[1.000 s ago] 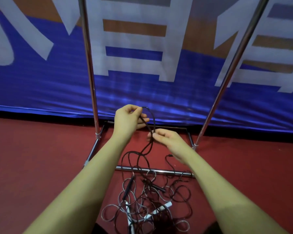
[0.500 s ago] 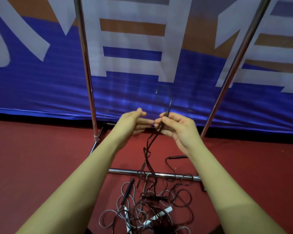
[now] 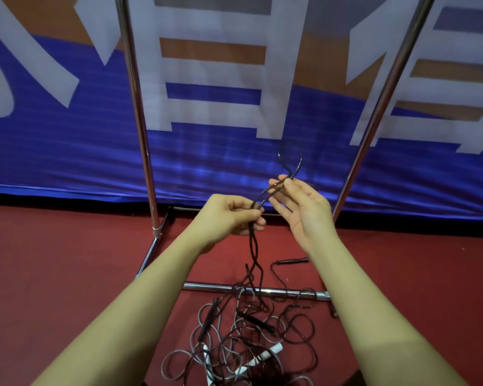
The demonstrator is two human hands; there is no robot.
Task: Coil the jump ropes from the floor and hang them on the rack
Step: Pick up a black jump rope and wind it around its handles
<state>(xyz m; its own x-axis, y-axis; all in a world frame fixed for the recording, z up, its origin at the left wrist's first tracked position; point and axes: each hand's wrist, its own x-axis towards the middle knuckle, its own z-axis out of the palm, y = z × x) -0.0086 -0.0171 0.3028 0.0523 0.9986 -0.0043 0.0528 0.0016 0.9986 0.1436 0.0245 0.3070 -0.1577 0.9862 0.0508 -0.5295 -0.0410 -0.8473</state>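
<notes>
Item: dark jump rope (image 3: 253,254), doubled, held up before us between both hands while its lower run drops into the tangle on the floor. Left hand (image 3: 229,217): grip closed, fingers curled round the two strands where they come together, which we take as the anchor that keeps the doubled length from sliding apart. Right hand (image 3: 301,207): higher and just beside the left, palm toward us, thumb and forefinger pinching the same strands, the other fingers loosely spread; a small loop (image 3: 290,157) stands up above the pinch, apparently the fold from which a coil would start. Item: pile of jump ropes (image 3: 243,344) on the red floor (image 3: 53,274), dark and grey cords interlaced, with black handles and one white handle (image 3: 265,355) among them; it partly overlies the lower bar of the rack (image 3: 140,129). The rack's two chrome uprights rise either side of the hands; its top rail is out of view. Behind: blue banner (image 3: 67,151) with white lettering. We judge coiling barely begun, nothing yet hung.
</notes>
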